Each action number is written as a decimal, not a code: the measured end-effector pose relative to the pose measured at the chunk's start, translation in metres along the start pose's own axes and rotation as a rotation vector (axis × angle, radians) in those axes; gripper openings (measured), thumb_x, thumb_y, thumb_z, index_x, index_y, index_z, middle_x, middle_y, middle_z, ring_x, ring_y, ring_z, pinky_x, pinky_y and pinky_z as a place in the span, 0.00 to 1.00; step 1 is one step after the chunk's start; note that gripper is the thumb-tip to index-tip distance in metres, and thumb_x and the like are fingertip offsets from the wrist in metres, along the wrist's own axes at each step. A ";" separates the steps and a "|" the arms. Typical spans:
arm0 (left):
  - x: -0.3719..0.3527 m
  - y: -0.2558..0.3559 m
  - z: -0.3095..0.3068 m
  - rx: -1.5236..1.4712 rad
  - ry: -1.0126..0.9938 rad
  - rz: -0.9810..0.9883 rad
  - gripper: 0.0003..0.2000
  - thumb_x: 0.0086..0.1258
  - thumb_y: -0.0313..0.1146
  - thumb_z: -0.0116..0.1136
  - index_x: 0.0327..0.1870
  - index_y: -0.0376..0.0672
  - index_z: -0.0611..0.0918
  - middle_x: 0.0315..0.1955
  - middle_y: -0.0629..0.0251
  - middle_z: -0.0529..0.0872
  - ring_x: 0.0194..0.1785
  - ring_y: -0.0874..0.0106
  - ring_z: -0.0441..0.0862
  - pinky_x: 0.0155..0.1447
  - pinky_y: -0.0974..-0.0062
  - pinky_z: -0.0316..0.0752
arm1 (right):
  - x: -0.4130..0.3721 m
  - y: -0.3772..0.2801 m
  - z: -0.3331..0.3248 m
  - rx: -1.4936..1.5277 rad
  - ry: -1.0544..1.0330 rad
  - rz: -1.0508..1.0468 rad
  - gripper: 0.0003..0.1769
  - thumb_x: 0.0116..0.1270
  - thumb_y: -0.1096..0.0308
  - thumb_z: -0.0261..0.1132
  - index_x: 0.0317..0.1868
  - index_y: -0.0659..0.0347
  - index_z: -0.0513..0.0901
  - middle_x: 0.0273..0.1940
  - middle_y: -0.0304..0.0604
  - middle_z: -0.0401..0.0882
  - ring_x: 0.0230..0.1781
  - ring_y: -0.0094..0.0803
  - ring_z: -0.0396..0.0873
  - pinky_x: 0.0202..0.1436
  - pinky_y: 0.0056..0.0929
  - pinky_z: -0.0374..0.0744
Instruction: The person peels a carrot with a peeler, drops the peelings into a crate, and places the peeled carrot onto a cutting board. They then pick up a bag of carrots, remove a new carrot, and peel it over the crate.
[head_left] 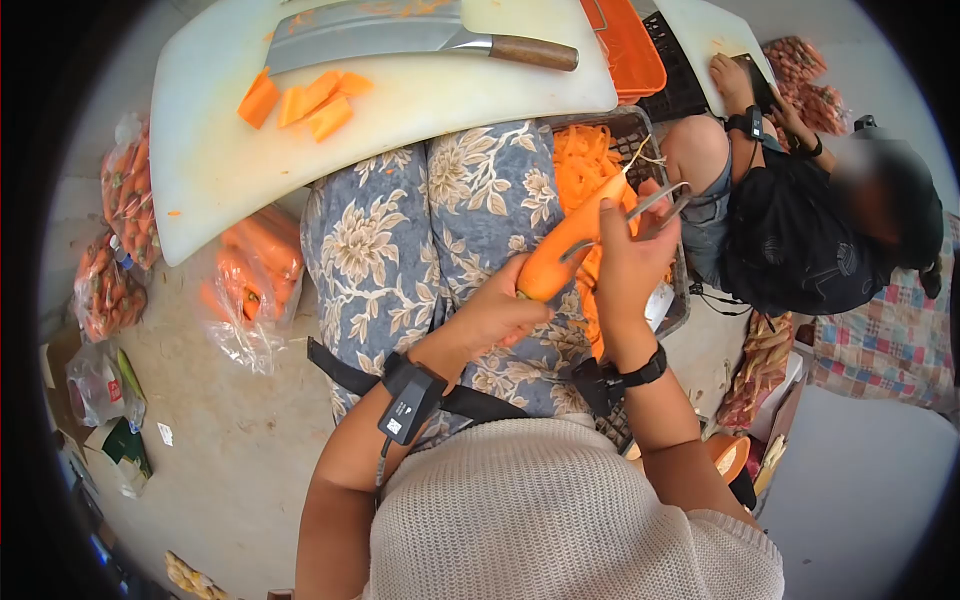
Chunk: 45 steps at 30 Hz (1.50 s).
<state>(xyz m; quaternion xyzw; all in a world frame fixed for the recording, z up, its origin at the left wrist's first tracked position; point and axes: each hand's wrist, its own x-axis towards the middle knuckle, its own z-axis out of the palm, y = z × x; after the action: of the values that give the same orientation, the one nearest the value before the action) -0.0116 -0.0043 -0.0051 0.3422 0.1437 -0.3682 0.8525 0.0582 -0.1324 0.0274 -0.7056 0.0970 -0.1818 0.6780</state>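
Note:
My left hand (500,315) grips the thick end of a long orange carrot (562,250), held slanting up to the right over my lap. My right hand (630,260) holds a metal peeler (655,205) against the carrot's upper part. Below them a grey crate (680,300) holds a heap of carrot peels (580,160). On my knees rests a white cutting board (420,95) with cut carrot chunks (300,100) and a wooden-handled cleaver (400,35).
Plastic bags of carrots (255,275) lie on the concrete floor at left, with more bags (125,190) further left. Another person (800,230) in dark clothes sits at right at a second board (705,30). An orange crate (630,45) stands behind.

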 end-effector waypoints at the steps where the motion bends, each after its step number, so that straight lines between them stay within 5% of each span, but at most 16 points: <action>1: 0.001 -0.001 0.000 0.003 -0.006 0.017 0.29 0.55 0.19 0.54 0.60 0.43 0.61 0.22 0.67 0.74 0.09 0.86 0.61 0.13 0.86 0.53 | -0.011 0.003 0.006 -0.181 -0.074 -0.114 0.28 0.52 0.77 0.66 0.51 0.72 0.62 0.49 0.49 0.64 0.51 0.33 0.65 0.57 0.30 0.68; 5: 0.002 0.002 -0.001 -0.013 -0.009 0.002 0.28 0.55 0.19 0.53 0.59 0.42 0.61 0.21 0.67 0.74 0.09 0.86 0.60 0.12 0.86 0.53 | -0.009 0.020 0.006 -0.566 -0.177 -0.211 0.35 0.50 0.74 0.67 0.56 0.75 0.61 0.44 0.50 0.65 0.49 0.39 0.65 0.56 0.34 0.65; 7: 0.003 0.002 0.000 -0.005 -0.005 -0.004 0.29 0.55 0.19 0.53 0.60 0.42 0.61 0.20 0.68 0.74 0.09 0.86 0.60 0.12 0.86 0.53 | -0.005 0.027 0.005 -0.475 -0.176 -0.189 0.33 0.49 0.73 0.68 0.55 0.75 0.63 0.44 0.51 0.65 0.47 0.41 0.66 0.55 0.35 0.65; 9: 0.003 0.003 0.000 0.001 -0.010 -0.004 0.29 0.54 0.19 0.52 0.60 0.42 0.61 0.20 0.68 0.73 0.09 0.85 0.60 0.12 0.86 0.53 | -0.003 0.026 0.005 -0.546 -0.220 -0.254 0.30 0.52 0.74 0.67 0.54 0.71 0.65 0.48 0.46 0.63 0.50 0.31 0.64 0.55 0.28 0.67; 25: 0.006 0.003 -0.001 -0.032 0.009 -0.032 0.31 0.53 0.19 0.52 0.61 0.41 0.60 0.20 0.67 0.73 0.10 0.85 0.61 0.13 0.86 0.55 | 0.030 0.044 0.007 -0.675 -0.192 -0.285 0.26 0.48 0.66 0.71 0.44 0.71 0.72 0.46 0.50 0.70 0.48 0.37 0.69 0.53 0.31 0.67; 27: 0.006 0.003 0.000 -0.015 0.000 -0.033 0.31 0.53 0.19 0.53 0.61 0.42 0.60 0.21 0.67 0.73 0.10 0.85 0.61 0.13 0.86 0.55 | 0.053 0.057 0.001 -0.649 -0.155 -0.197 0.22 0.46 0.67 0.70 0.38 0.70 0.71 0.44 0.57 0.70 0.51 0.48 0.65 0.56 0.40 0.64; 32: 0.004 0.005 0.003 0.027 0.019 -0.026 0.31 0.53 0.20 0.52 0.62 0.39 0.58 0.21 0.67 0.73 0.11 0.85 0.62 0.13 0.85 0.56 | 0.086 0.083 -0.007 -0.659 -0.194 0.011 0.22 0.44 0.63 0.71 0.34 0.69 0.73 0.44 0.58 0.70 0.50 0.48 0.67 0.55 0.39 0.65; 35: 0.004 0.004 0.004 0.040 0.017 -0.009 0.31 0.53 0.20 0.53 0.61 0.38 0.58 0.21 0.66 0.73 0.10 0.85 0.62 0.13 0.85 0.56 | 0.094 0.093 -0.007 -0.637 -0.128 0.051 0.23 0.43 0.62 0.71 0.33 0.70 0.74 0.41 0.57 0.72 0.47 0.45 0.69 0.52 0.37 0.67; 41: 0.004 0.002 0.005 0.028 0.025 -0.009 0.30 0.53 0.20 0.53 0.60 0.38 0.59 0.22 0.66 0.72 0.10 0.84 0.62 0.13 0.85 0.55 | 0.105 0.097 -0.012 -0.537 -0.164 0.152 0.18 0.44 0.65 0.71 0.29 0.70 0.76 0.28 0.46 0.74 0.25 0.33 0.73 0.31 0.30 0.72; 43: 0.003 0.002 0.005 0.063 0.024 -0.008 0.30 0.52 0.20 0.54 0.60 0.38 0.59 0.22 0.67 0.71 0.10 0.84 0.62 0.13 0.85 0.55 | 0.116 0.091 -0.018 -0.393 -0.188 0.414 0.13 0.46 0.67 0.70 0.26 0.68 0.76 0.21 0.40 0.71 0.17 0.27 0.70 0.25 0.27 0.69; 45: 0.003 0.002 0.006 0.093 0.025 -0.003 0.31 0.52 0.20 0.54 0.60 0.39 0.60 0.22 0.67 0.71 0.10 0.84 0.62 0.12 0.85 0.55 | 0.120 0.092 -0.020 -0.402 -0.142 0.414 0.11 0.47 0.68 0.69 0.24 0.67 0.76 0.19 0.39 0.71 0.16 0.25 0.69 0.24 0.26 0.68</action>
<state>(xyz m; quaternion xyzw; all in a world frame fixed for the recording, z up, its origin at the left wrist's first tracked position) -0.0081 -0.0089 -0.0016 0.3861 0.1375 -0.3714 0.8332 0.1703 -0.2021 -0.0485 -0.8020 0.2252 0.0330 0.5522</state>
